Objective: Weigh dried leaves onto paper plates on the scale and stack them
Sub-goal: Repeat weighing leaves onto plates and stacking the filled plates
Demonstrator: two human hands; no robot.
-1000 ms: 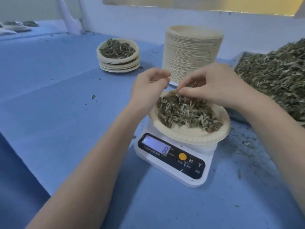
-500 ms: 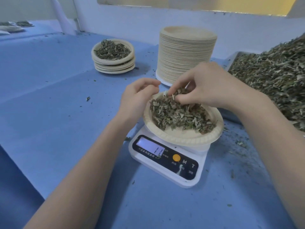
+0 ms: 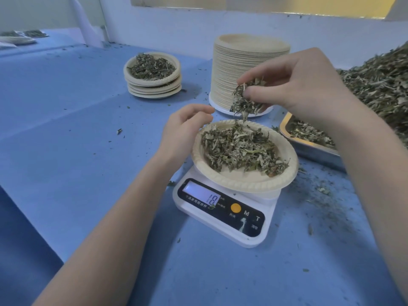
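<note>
Leaves now hang pinched in the right hand, lifted off the paper plate on the scale, which reads 18; the portion is being trimmed. Left hand, loosely curled and empty, waits at the rim.

blue table, pale wall, perhaps window.

My right hand raised, fingers and thumb curled, pinching clump. My left hand lower, fingers loosely curled, holding nothing. Both forearms bare, reaching forward.
</note>
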